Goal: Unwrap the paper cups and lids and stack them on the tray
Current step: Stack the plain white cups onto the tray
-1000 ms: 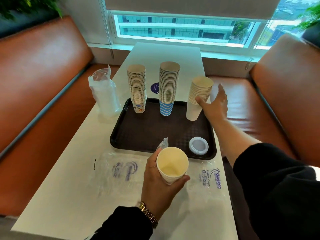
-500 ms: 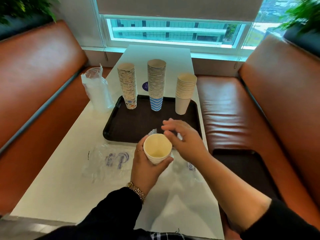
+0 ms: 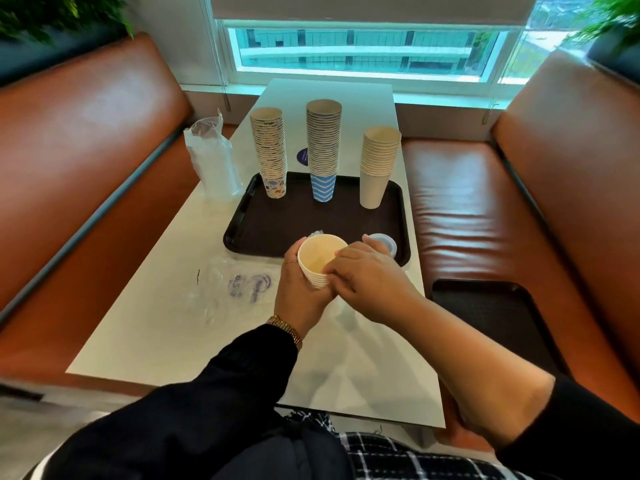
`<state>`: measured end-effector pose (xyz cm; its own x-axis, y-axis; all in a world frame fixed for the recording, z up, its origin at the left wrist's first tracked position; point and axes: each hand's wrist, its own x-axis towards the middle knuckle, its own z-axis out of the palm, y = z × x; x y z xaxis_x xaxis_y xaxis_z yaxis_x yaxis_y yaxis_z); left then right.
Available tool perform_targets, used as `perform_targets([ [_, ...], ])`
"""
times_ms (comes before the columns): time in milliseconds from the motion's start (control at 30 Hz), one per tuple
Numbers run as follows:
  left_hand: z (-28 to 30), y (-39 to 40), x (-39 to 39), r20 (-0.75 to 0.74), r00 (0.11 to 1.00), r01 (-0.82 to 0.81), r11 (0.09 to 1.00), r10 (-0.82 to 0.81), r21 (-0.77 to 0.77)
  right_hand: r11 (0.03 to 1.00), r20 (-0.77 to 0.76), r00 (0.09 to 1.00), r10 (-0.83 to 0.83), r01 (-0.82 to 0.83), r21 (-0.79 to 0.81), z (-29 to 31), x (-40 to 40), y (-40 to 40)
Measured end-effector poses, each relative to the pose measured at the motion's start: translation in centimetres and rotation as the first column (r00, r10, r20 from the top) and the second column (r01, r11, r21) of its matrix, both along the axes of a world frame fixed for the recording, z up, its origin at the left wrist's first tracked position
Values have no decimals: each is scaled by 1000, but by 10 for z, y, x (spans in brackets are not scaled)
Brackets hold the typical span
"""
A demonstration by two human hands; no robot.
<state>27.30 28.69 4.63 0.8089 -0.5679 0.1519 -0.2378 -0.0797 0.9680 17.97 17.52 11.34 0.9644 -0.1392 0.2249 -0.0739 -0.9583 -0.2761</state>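
So the person's sitting at a white table (image 3: 166, 327) in a booth with orange-brown leather benches (image 3: 86, 188) on both sides and a window (image 3: 363, 46) at the far end.

The left hand (image 3: 301, 292) is wrapped around a short stack of plain white cups (image 3: 320, 259), held just above the near edge of the tray, mouth tipped toward the person. The right hand (image 3: 367, 275) is right up against it, fingers curled and pinching at the rim and upper side of the top cup. Both hands are closed on that same little stack. There's a gold watch (image 3: 285, 329) on the left wrist and black sleeves on both arms.

The dark brown tray (image 3: 277, 223) sits in the middle of the table. Along its far edge there are three upright cup stacks in a row: a patterned stack (image 3: 270, 154) on the left, the tallest one with a blue zigzag bottom cup (image 3: 323, 150) in the middle, and a shorter plain white stack (image 3: 379, 164) on the right. They stand apart, not touching. At the near right corner of the tray there's a white lid (image 3: 386, 242), half hidden behind the right hand.

Off the tray, a plastic sleeve of lids (image 3: 213, 164) stands by the tray's far left corner. An empty clear wrapper (image 3: 232, 289) with blue print lies flat on the table just left of the left hand. Another dark tray (image 3: 491, 317) is on the right bench.
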Motion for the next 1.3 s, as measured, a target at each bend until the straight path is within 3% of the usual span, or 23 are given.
perform_targets([
  [67, -2, 0, 1, -7, 1000, -5, 1000, 5, 16, 998, -23, 1000, 17, -18, -65, 3, 2, 1],
  [200, -2, 0, 2, -2, 1000, -4, 999, 4, 48, 968, 70, 996, 59, -40, -249, -2, 8, 4],
  [333, 1, 1, 2, 35, 999, -26, 998, 23, 64, 954, 135, 987, 90, -47, -295, -2, 9, 3],
  [467, 5, 1, -1, 57, 998, -42, 998, 39, 55, 991, 236, 972, -23, 52, -120, 10, 8, -1],
  [567, 6, 1, -3, 55, 998, -41, 999, 40, 14, 981, 139, 978, -157, 139, 133, 12, 8, -2],
  [633, 6, 1, -4, 54, 997, -46, 999, 45, 6, 907, 20, 978, -207, 184, 378, 10, 9, -1],
  [733, 6, 1, -5, 59, 996, -64, 998, 63, 23, 742, -6, 973, -233, 182, 645, 4, 12, 0],
  [900, 1, 3, -2, 69, 995, -75, 997, 73, 29, 669, 127, 957, -261, 84, 738, 14, 22, -4],
  [1033, -1, 4, -1, 118, 991, -61, 998, 58, 25, 617, 283, 890, -357, -3, 787, 54, 40, -32],
  [1300, -10, 2, 0, 163, 984, -80, 995, 70, 56, 746, 433, 725, -535, 165, 645, 109, 116, -137],
])
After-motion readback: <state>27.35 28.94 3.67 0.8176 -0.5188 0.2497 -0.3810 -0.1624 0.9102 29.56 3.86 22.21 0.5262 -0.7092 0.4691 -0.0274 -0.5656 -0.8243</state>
